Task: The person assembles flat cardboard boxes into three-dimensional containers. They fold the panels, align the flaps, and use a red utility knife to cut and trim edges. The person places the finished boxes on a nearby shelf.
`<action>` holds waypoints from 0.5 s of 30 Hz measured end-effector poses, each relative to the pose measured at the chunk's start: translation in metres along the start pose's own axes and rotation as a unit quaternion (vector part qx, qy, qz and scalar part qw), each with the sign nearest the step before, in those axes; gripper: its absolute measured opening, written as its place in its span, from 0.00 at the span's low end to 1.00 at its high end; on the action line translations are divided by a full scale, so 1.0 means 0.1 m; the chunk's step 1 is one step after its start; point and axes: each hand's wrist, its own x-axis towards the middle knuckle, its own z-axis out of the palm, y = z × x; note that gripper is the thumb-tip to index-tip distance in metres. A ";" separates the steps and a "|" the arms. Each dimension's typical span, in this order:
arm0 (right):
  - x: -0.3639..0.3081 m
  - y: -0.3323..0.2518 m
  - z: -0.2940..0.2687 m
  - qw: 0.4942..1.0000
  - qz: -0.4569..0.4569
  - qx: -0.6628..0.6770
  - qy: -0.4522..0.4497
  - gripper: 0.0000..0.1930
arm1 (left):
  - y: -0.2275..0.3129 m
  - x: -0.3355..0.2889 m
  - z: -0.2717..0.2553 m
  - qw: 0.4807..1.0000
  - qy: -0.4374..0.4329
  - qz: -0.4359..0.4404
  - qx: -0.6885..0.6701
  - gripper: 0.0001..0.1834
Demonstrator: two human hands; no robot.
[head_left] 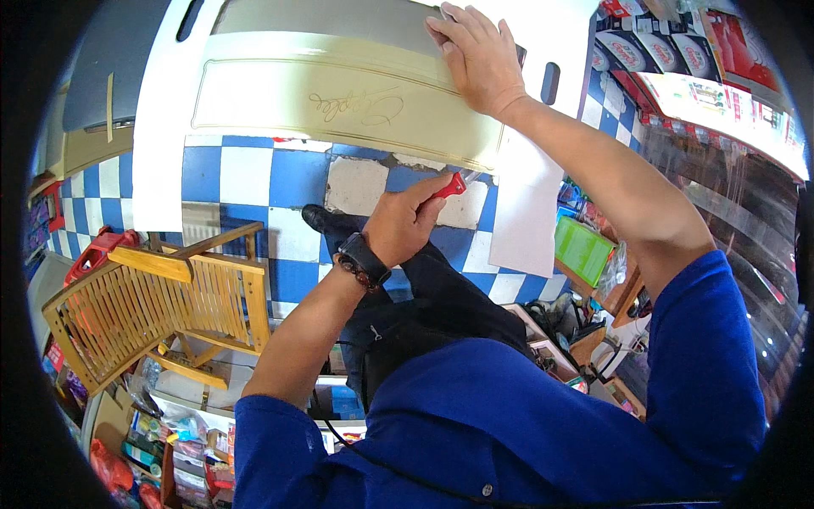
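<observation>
My left hand point(402, 222), with a dark watch and a beaded bracelet on its wrist, is closed round a red-handled tool point(453, 187). A short shiny end sticks out of the tool beside the lower right edge of a cream panel point(254, 97); its exact kind is hard to make out. The panel has a thin border line and looping script on it. Higher up, my right hand point(480, 64) lies with spread fingers at the panel's upper right, on the grey strip point(339, 21) above it, holding nothing.
White side pieces point(161, 110) with oval slots flank the panel. Below lies a blue and white checked floor point(246, 174) with broken tiles. A wooden slatted chair point(153, 310) stands at left. Drink cartons point(661, 51) and a green box point(583, 251) are on the right; clutter fills the lower left.
</observation>
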 end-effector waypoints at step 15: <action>-0.02 -0.04 0.05 0.999 0.043 0.009 0.019 0.21 | -0.04 -0.25 -0.27 0.999 -0.026 0.012 0.041 0.18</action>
